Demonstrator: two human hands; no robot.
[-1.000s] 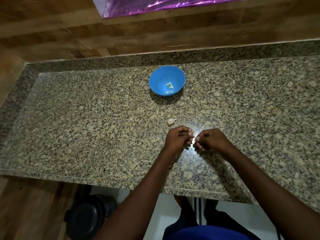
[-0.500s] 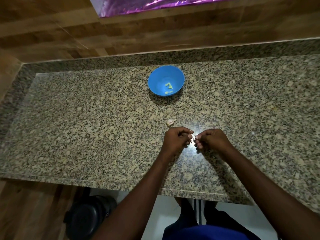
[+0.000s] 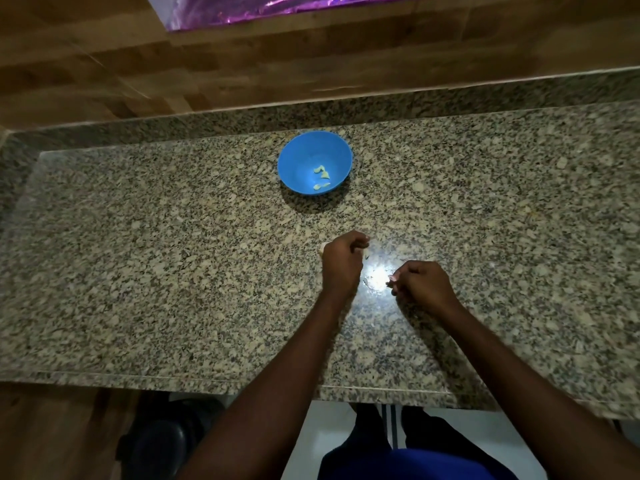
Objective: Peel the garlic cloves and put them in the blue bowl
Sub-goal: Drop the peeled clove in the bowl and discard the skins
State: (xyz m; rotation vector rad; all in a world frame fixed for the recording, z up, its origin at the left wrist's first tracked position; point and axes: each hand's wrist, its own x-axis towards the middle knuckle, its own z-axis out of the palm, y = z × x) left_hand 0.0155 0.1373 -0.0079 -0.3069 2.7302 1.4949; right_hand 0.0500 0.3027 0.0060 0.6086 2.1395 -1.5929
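Observation:
The blue bowl (image 3: pixel 294 161) stands on the granite counter, towards the back, with a few peeled garlic cloves (image 3: pixel 322 173) inside. My left hand (image 3: pixel 343 263) hovers in front of the bowl, fingers curled on a small pale garlic clove (image 3: pixel 365 253) at its tips. To the right and nearer to me, my right hand (image 3: pixel 424 285) pinches a tiny pale piece of garlic skin (image 3: pixel 391 278). The hands are apart. An unpeeled clove (image 3: pixel 322 247) on the counter peeks out at the left hand's far left edge, mostly hidden.
The speckled granite counter (image 3: pixel 173 271) runs wide to both sides, with a raised granite backsplash (image 3: pixel 207 123) and a wood-look wall behind. Its front edge (image 3: pixel 173 379) is near me. A black round object (image 3: pixel 156 441) sits on the floor below, at the left.
The hands were together at the clove; now they have parted. My left hand has moved forward towards the bowl, and my right hand has drawn back to the right.

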